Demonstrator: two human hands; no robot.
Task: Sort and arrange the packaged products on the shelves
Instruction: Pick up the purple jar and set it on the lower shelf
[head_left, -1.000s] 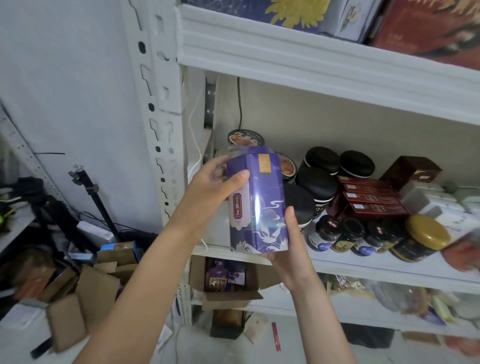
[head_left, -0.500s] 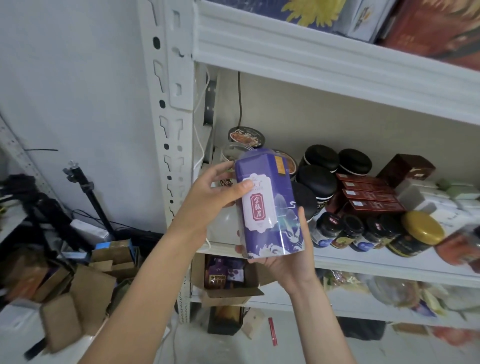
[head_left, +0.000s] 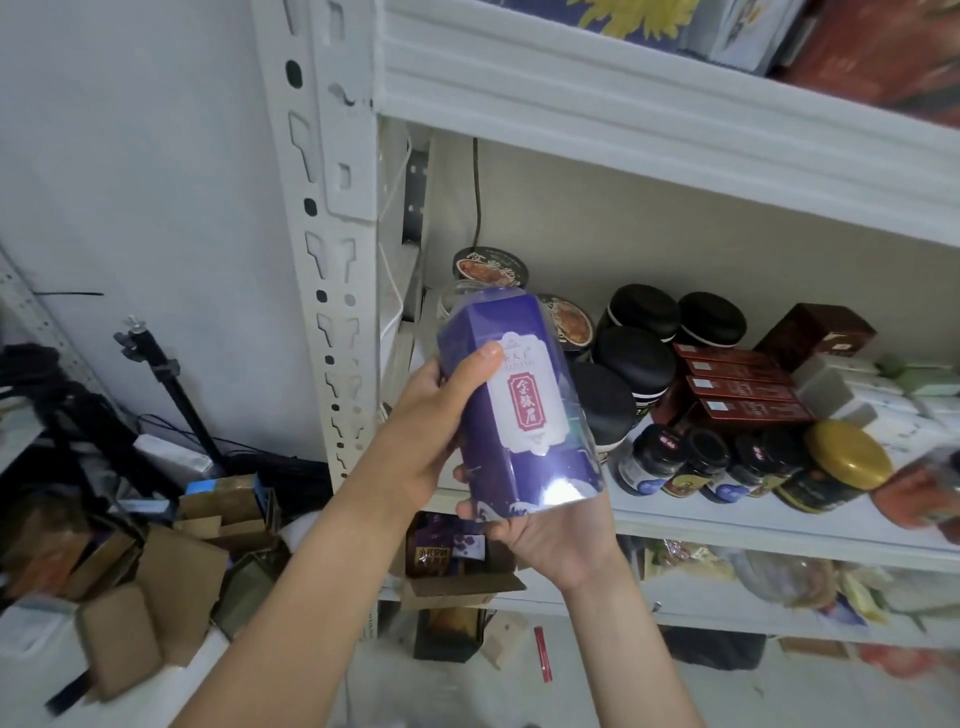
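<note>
Left hand (head_left: 434, 415) grips the upper flank of a purple hexagonal box (head_left: 519, 415), thumb pressed across its white label, while the right hand (head_left: 556, 535) cups the base from below, fingers curled round the lower edge. Held between both, the box stands nearly upright, top leaning away and leftward, directly before the left end of the middle shelf (head_left: 753, 527). Black-lidded jars (head_left: 634, 358) crowd the board just to its right; any free space behind the box is hidden. Shelving it likely means pushing forward, base first.
</note>
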